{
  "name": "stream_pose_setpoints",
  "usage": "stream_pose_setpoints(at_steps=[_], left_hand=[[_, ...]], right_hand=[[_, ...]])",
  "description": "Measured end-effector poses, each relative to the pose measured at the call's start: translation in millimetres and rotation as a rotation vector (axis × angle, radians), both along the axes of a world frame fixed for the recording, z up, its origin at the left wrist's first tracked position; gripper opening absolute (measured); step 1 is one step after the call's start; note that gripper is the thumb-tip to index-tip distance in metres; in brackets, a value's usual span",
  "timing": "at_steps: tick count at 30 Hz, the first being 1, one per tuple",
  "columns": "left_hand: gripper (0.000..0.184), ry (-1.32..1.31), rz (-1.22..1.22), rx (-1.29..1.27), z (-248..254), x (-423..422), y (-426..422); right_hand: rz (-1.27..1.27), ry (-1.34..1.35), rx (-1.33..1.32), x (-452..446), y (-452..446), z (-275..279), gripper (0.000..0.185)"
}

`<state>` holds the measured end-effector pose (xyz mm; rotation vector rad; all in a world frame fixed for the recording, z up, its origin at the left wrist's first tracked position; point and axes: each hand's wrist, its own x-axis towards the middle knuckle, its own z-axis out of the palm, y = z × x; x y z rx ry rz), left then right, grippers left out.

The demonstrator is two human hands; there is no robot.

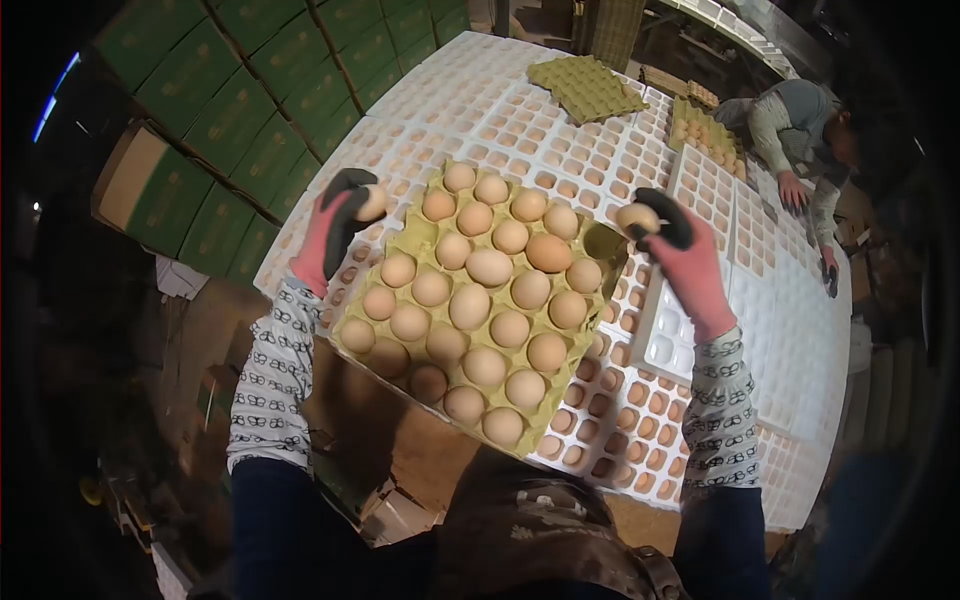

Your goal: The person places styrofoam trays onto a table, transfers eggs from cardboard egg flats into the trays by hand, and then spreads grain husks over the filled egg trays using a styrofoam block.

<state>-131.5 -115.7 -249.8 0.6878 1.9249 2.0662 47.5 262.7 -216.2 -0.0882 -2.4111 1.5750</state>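
My left hand [337,222], in a pink and black glove, holds an egg [372,203] beside the upper left edge of a yellow-green egg tray [413,239]. My right hand [677,240], gloved alike, grips another egg [637,220] just past the tray's upper right corner. Brown eggs fill most of the tray's cups; empty cups show at its left edge and upper right corner. The tray rests, turned at an angle, on white foam trays [640,480] with eggs sunk in their holes.
Green boxes [230,120] are stacked at the left. An empty pulp tray [585,88] lies at the back. Another pulp tray with eggs [705,137] stands farther right, near a person [790,120] leaning over the table. A foam tray with empty cups [667,330] lies beside my right wrist.
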Motion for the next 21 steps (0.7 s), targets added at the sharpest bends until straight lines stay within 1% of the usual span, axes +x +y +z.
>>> stream_pose_setpoints(at_steps=[1,2,3,4,5,6,7,9,11,12,13,15,16,17,19,21], left_hand=[[0.026,-0.030,-0.004,0.171,-8.4,-9.7,-7.9],[0.032,0.450,-0.010,-0.216,-8.1,-19.6,-9.3],[0.034,0.322,-0.121,-0.336,-3.2,-31.9,-8.4],[0.037,0.199,-0.230,-0.454,25.0,-33.1,6.5],[0.039,0.066,-0.341,-0.574,40.8,-32.4,23.3],[0.047,0.663,-0.345,-0.697,39.6,-30.1,40.0],[0.054,0.934,-0.394,-0.936,40.6,-29.3,49.7],[0.056,1.009,-0.432,-1.092,41.1,-29.3,59.4],[0.055,0.753,-0.357,-0.665,19.4,-42.3,43.4],[0.054,0.617,-0.312,-0.451,9.3,-47.8,32.9],[0.047,0.039,-0.285,-0.267,15.4,-50.6,24.1],[0.051,-0.052,-0.142,-0.100,13.2,-62.5,23.5],[0.054,0.039,-0.173,-0.236,25.8,-56.9,29.9],[0.059,0.085,-0.318,-0.223,25.7,-61.4,39.0],[0.061,0.925,-0.268,-0.814,31.0,-67.9,66.7],[0.059,1.011,-0.382,-1.103,38.0,-67.5,90.0]], right_hand=[[-0.044,0.038,-0.354,-2.9,8.9,-5.4,0.031],[0.028,0.186,-0.053,-8.9,16.5,-12.3,0.033],[0.088,0.173,-0.345,-19.8,17.1,-19.8,0.039],[0.048,-0.050,-0.247,-35.0,11.6,-10.2,0.041],[0.004,-0.283,-0.154,-46.6,-4.8,1.6,0.043],[0.035,-0.235,0.251,-49.0,-28.5,4.2,0.046],[0.017,-0.164,0.657,-51.2,-52.3,6.8,0.048],[0.098,-0.182,0.867,-59.7,-55.8,9.0,0.048],[0.117,-0.167,0.155,-46.2,-31.7,11.4,0.048],[0.118,-0.030,-0.124,-43.4,-15.3,1.3,0.048],[0.037,-0.003,-0.420,-38.7,-12.6,4.3,0.047],[0.066,-0.061,-0.503,-44.0,-12.8,10.8,0.047],[0.081,-0.025,-0.230,-53.0,-24.3,12.9,0.046],[0.132,0.007,0.034,-58.4,-43.5,17.8,0.042],[0.006,0.075,1.009,-80.6,-63.4,-5.8,0.040],[0.040,-0.020,1.154,-89.4,-78.3,-2.5,0.038]])
